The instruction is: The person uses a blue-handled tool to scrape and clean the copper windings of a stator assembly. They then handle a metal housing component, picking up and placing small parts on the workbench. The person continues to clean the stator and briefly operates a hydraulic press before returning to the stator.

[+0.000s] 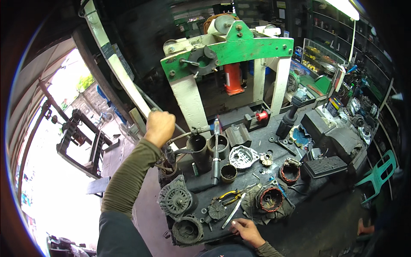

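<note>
My left hand (160, 127) is raised at the left of the bench, its fingers closed in a fist around a long dark metal bar (146, 97) that slants down past it. Low at the bench's front edge rests my right hand (248, 232), fingers loosely bent and nothing visible in them. Just beyond its fingertips lies a thin silver tool (234, 211). Yellow-handled pliers (230, 197) lie farther in. An alternator (176, 199) and a round, dirty housing (187, 230) sit at the left front. A stator with reddish windings (270, 199) rests on a rag.
A green and white press frame (261, 52) with a red cylinder (233, 79) stands behind the bench. Metal cylinders (197, 143), a silver alternator cover (243, 157) and a second stator (290, 172) crowd the top. To the right are a black ribbed block (326, 166) and a green chair (381, 173).
</note>
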`<control>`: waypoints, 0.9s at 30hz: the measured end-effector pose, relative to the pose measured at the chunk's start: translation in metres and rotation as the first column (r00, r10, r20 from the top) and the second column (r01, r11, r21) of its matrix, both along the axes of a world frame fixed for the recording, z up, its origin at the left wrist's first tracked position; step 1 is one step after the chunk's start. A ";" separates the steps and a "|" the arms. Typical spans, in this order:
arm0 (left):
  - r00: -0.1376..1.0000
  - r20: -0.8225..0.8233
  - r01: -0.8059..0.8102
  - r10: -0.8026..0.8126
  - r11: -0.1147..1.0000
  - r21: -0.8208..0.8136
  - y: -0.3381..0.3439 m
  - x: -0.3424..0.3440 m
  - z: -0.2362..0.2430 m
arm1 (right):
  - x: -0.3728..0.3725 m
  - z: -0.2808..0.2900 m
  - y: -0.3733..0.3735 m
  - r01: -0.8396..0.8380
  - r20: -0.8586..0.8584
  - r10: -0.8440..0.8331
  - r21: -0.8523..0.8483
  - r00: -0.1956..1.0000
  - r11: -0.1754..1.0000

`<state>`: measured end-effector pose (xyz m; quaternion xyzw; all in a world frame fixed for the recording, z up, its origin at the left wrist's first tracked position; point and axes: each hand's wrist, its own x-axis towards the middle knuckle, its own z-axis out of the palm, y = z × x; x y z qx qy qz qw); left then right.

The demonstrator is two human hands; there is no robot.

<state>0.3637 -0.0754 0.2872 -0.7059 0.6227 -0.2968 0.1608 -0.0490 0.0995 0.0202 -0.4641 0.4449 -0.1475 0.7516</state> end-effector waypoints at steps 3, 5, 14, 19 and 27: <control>0.981 -0.156 0.130 -0.114 0.987 0.096 -0.017 0.004 -0.012 | -0.001 0.009 -0.012 0.020 0.019 -0.019 -0.053 1.000 0.998; 0.987 -0.131 0.111 -0.091 0.982 0.152 -0.029 0.009 -0.031 | -0.003 0.016 -0.019 0.046 0.031 -0.043 -0.082 0.999 0.996; 0.985 0.116 -0.162 0.128 0.916 0.367 -0.049 0.028 -0.083 | -0.028 0.020 -0.012 0.176 0.036 -0.174 -0.079 0.984 0.981; 0.979 0.123 -0.198 0.163 0.910 0.364 -0.048 0.029 -0.090 | -0.034 0.015 -0.006 0.185 0.018 -0.184 -0.064 0.983 0.981; 0.986 0.103 -0.160 0.133 0.931 0.327 -0.043 0.036 -0.097 | -0.039 0.017 -0.011 0.213 0.023 -0.212 -0.082 0.977 0.974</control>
